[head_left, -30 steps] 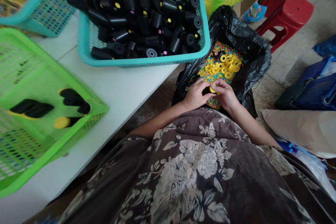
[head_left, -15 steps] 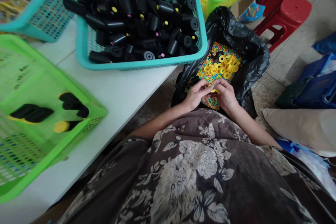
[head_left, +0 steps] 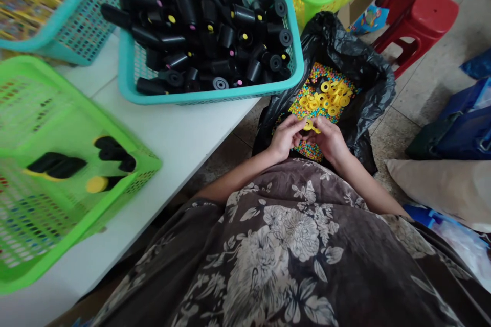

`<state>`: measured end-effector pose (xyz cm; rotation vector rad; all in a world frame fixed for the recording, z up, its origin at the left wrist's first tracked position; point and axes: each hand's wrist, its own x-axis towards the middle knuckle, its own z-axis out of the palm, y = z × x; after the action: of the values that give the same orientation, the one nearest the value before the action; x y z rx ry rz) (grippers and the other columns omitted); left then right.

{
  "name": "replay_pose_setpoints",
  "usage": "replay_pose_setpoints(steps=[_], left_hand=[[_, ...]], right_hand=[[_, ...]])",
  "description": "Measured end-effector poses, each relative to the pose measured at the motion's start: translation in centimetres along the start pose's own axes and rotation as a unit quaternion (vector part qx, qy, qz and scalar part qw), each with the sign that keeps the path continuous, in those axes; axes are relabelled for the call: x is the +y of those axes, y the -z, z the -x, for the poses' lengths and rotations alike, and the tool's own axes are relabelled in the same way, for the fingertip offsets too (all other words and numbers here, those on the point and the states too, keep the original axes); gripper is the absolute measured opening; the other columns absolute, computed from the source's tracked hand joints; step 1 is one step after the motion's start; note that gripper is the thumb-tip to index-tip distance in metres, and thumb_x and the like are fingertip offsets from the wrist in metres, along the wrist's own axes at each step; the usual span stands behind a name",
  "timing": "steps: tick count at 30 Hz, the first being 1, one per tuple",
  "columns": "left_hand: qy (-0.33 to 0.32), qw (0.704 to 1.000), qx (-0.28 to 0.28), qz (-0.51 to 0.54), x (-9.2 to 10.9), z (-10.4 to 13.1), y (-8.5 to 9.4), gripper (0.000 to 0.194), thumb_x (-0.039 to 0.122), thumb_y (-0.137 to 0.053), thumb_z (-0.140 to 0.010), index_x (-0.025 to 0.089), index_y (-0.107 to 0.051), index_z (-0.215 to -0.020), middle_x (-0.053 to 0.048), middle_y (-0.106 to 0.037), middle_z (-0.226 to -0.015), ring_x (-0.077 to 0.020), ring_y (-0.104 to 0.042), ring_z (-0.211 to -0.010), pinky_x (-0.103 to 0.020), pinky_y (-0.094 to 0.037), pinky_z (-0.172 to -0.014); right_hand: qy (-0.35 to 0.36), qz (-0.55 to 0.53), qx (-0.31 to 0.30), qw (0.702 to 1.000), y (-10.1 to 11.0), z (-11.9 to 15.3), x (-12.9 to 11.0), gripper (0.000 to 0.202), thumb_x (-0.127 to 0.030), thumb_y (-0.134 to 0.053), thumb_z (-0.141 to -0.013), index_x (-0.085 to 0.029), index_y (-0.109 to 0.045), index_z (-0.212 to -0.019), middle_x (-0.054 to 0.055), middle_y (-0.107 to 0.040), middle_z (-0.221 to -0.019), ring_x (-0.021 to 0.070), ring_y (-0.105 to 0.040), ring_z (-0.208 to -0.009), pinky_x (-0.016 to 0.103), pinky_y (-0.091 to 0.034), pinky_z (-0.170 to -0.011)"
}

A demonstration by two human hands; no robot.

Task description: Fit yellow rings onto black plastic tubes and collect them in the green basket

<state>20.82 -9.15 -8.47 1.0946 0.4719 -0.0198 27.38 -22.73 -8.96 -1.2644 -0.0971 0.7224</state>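
Observation:
My left hand (head_left: 286,135) and my right hand (head_left: 328,138) meet over a black plastic bag (head_left: 374,76). Between their fingertips is a small yellow plastic piece with a ring-shaped end (head_left: 308,125), gripped from both sides. Anything under it is hidden by my fingers. Inside the bag, just beyond my hands, a heap of similar yellow ring pieces (head_left: 332,98) lies on many small multicoloured beads (head_left: 316,71).
On the white table (head_left: 199,133) stand a turquoise basket (head_left: 210,96) heaped with black tubes (head_left: 187,10) and a green basket (head_left: 126,179) holding a few black pieces. A red stool (head_left: 429,15) and blue bins (head_left: 460,122) are to the right.
The yellow piece now shows more of its ring, as my fingers have shifted around it and my hands are slightly further apart. The view has moved a little.

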Motion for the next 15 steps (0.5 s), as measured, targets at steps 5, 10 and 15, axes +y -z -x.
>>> replay_pose_setpoints(steps=[5, 10, 15], left_hand=[[0.016, 0.999, -0.018, 0.039, 0.8, 0.2, 0.4, 0.044, 0.052, -0.077, -0.086, 0.020, -0.049, -0.077, 0.007, -0.053, -0.058, -0.0040, -0.043, -0.039, -0.019, -0.019, -0.037], [0.005, 1.000, -0.025, 0.013, 0.6, 0.5, 0.3, 0.046, 0.054, -0.081, -0.083, 0.020, -0.051, -0.078, 0.007, -0.054, -0.058, -0.0040, -0.043, -0.040, -0.019, -0.018, -0.038], [-0.030, 0.998, -0.035, -0.035, 0.3, 0.6, 0.3, 0.046, 0.054, -0.083, -0.081, 0.020, -0.052, -0.074, 0.008, -0.049, -0.055, -0.0041, -0.041, -0.043, -0.019, -0.022, -0.041]], right_hand=[[-0.024, -0.022, -0.077, 0.996, 1.4, 0.3, -0.6, 0.048, -0.051, -0.092, -0.066, -0.022, -0.075, -0.100, 0.003, -0.077, -0.087, 0.0206, -0.074, -0.078, 0.029, -0.057, -0.060], [0.004, -0.013, -0.054, 0.998, 1.2, 0.2, -0.1, 0.048, -0.055, -0.095, -0.064, -0.024, -0.073, -0.093, -0.002, -0.074, -0.078, 0.0159, -0.070, -0.068, 0.025, -0.051, -0.052], [0.037, 0.045, -0.001, 0.998, 0.1, 0.2, -0.1, 0.046, -0.057, -0.093, -0.065, -0.023, -0.068, -0.083, -0.004, -0.068, -0.068, 0.0143, -0.066, -0.058, 0.024, -0.047, -0.048]])
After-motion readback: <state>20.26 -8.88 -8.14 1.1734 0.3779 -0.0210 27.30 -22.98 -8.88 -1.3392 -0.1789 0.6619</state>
